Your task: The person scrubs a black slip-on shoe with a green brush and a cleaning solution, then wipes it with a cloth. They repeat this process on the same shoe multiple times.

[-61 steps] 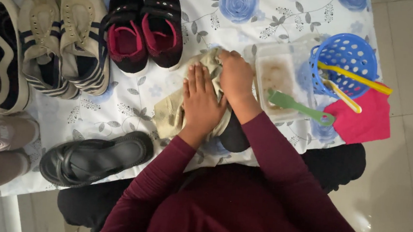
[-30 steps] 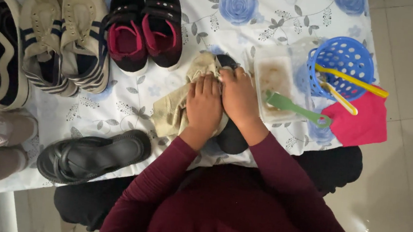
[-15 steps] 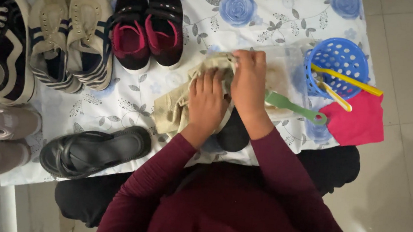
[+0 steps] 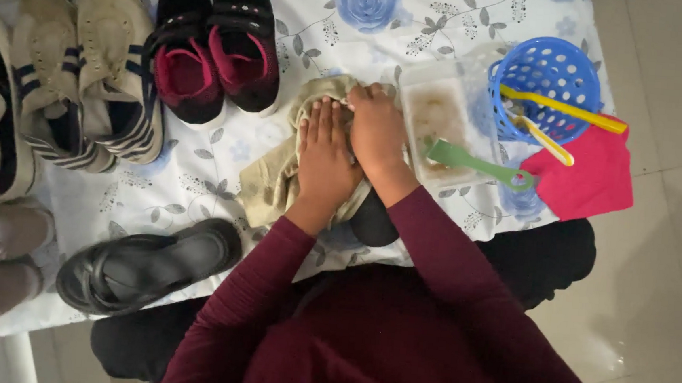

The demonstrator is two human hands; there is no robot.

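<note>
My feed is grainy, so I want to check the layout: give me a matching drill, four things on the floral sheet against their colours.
Things:
1. basket
2. cloth by the basket
3. sandal
4. brush in the tub

Colours:
a. green
b. black
c. blue
d. pink-red

Pairs: 1-c, 2-d, 3-b, 4-a
</note>
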